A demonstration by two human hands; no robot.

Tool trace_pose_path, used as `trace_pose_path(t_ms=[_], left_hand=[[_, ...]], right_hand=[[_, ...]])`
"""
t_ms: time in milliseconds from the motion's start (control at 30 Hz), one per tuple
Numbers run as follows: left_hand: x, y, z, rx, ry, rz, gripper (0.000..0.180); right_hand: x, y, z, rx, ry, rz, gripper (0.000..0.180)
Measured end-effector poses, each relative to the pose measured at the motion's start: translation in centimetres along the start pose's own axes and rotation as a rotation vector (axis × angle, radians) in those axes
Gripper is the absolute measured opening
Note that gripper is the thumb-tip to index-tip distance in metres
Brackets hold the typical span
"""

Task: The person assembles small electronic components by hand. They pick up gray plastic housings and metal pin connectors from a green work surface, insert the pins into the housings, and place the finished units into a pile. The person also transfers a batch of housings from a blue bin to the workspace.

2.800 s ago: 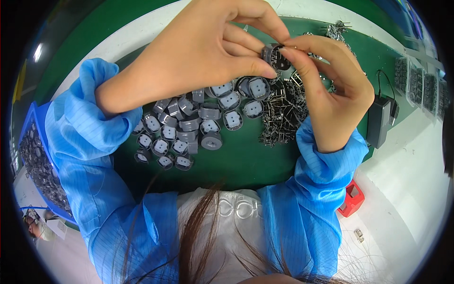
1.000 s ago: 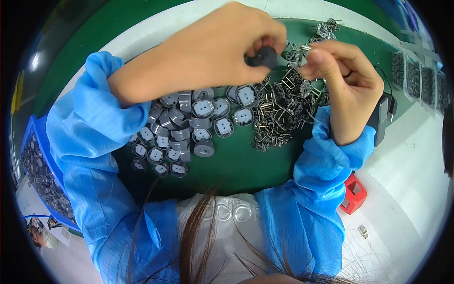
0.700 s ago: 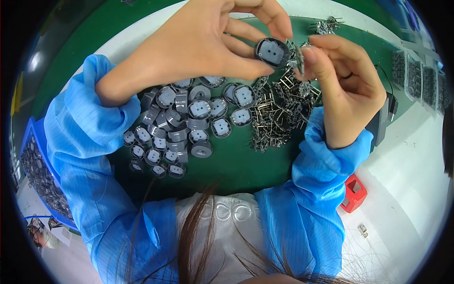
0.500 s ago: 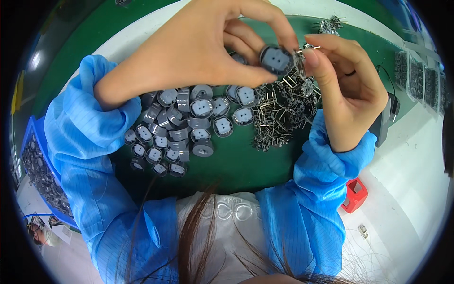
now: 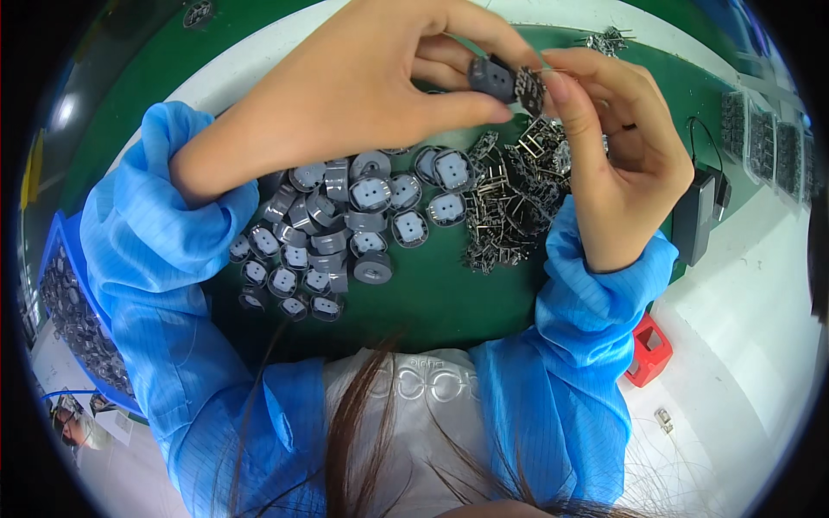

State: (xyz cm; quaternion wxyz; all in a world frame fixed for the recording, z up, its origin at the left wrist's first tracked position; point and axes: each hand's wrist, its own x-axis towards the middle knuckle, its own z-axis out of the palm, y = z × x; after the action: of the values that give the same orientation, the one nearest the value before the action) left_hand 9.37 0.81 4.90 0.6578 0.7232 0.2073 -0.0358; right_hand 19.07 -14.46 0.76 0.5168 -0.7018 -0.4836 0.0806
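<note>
Dk PCB [image 5: 529, 91] turned, nr gry hsg [image 5: 491, 78] (2-holed).

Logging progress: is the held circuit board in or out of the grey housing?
Out: the right hand holds the circuit board beside the housing.

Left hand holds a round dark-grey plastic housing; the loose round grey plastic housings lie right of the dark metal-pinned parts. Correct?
Side's wrong: the loose round grey plastic housings lie left of the dark metal-pinned parts, as the head view shows. The left hand does hold a round dark-grey plastic housing.
</note>
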Motion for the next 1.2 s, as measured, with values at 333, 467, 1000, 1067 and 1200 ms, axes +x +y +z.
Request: trace_pose_path(t_ms=[333,467,1000,1067,1200], left_hand=[[0.2,-5.5,-2.0,-0.085,-0.255,0.315,0.026],[0.1,-5.7,-1.1,-0.158,-0.177,0.269,0.026],[1.0,-6.5,-2.1,-0.313,-0.244,0.340,0.028],[2.0,-6.4,-3.2,-0.280,-0.226,0.332,0.025],[6.1,-7.8,-8.7,0.172,0.166,0.458,0.016]], right_hand=[[-0.1,-0.4,0.7,-0.297,0.010,-0.217,0.021],[-0.3,-0.1,1.0,-0.361,0.047,-0.286,0.023],[-1.5,0.8,2.7,0.172,-0.054,0.121,0.034],[-1.0,0.8,2.2,0.202,-0.055,0.192,0.032],[-0.2,2.5,-0.6,-0.500,0.098,0.070,0.024]])
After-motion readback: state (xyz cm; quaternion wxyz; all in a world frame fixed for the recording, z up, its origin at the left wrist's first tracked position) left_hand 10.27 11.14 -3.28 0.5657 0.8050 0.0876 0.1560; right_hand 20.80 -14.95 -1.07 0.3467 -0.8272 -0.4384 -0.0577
